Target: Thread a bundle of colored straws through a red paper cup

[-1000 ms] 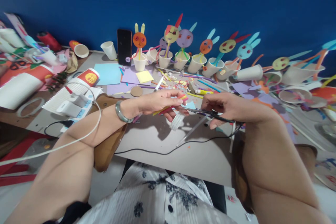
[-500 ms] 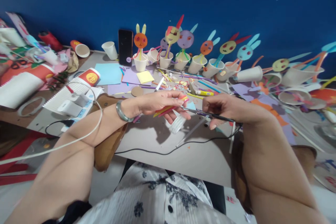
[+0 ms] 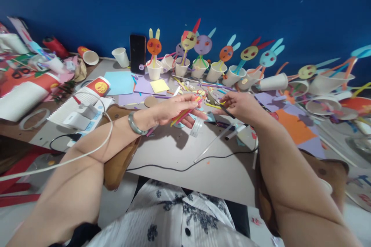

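My left hand point(image 3: 184, 110) is closed on a small bundle of pink and yellow strips point(image 3: 182, 116), thumb on top and the lower fingers stretched out. Farther right, my right hand point(image 3: 242, 107) grips dark scissors point(image 3: 228, 111), which point away from me and are partly hidden by the fingers. Below the left fingertips is a clear, shiny piece point(image 3: 197, 127), its kind hard to make out. A clear thin rod point(image 3: 213, 144) lies on the table point(image 3: 185, 154) between my hands.
Paper cups with rabbit faces, such as an orange one point(image 3: 154, 46), line the blue wall. A phone point(image 3: 137, 54) leans there. Paper scraps point(image 3: 191, 85) lie in front. Orange paper point(image 3: 294, 126) is at right, a power strip point(image 3: 94, 114) at left. A black cable point(image 3: 174, 169) crosses the front.
My right hand has moved slightly up and away with the scissors, whose blades have left the strips and turned toward the back. My left hand still holds the strips, nearly in place.
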`<act>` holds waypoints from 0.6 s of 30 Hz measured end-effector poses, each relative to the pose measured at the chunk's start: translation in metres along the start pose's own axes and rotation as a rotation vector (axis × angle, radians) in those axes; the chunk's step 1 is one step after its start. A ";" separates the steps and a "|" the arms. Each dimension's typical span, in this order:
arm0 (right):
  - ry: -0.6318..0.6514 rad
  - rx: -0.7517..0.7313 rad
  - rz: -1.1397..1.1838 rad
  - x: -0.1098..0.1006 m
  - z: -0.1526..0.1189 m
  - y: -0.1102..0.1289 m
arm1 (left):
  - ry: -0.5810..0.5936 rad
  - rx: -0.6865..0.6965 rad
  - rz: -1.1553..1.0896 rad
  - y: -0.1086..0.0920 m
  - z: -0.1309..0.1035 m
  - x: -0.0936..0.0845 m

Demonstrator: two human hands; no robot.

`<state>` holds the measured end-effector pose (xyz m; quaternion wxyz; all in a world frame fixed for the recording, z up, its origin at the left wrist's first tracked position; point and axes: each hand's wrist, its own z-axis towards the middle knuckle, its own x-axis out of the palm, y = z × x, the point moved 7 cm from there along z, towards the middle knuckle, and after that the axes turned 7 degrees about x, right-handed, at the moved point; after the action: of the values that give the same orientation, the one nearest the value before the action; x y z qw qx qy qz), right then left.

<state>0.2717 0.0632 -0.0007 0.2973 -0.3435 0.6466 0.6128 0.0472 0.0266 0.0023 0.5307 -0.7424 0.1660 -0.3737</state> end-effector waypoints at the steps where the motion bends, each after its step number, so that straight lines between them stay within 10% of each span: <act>1: -0.007 -0.024 -0.046 0.003 0.001 0.001 | -0.015 0.001 0.000 0.000 0.000 0.000; 7: -0.069 -0.031 -0.326 0.010 0.000 0.008 | -0.077 0.002 -0.019 -0.002 0.001 -0.002; 18: 0.305 -0.059 -0.223 0.033 -0.001 0.002 | -0.131 0.019 -0.012 -0.002 0.001 -0.006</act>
<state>0.2508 0.0598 -0.0258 0.2517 -0.5106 0.6239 0.5354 0.0440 0.0320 0.0022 0.5451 -0.7613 0.1226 -0.3290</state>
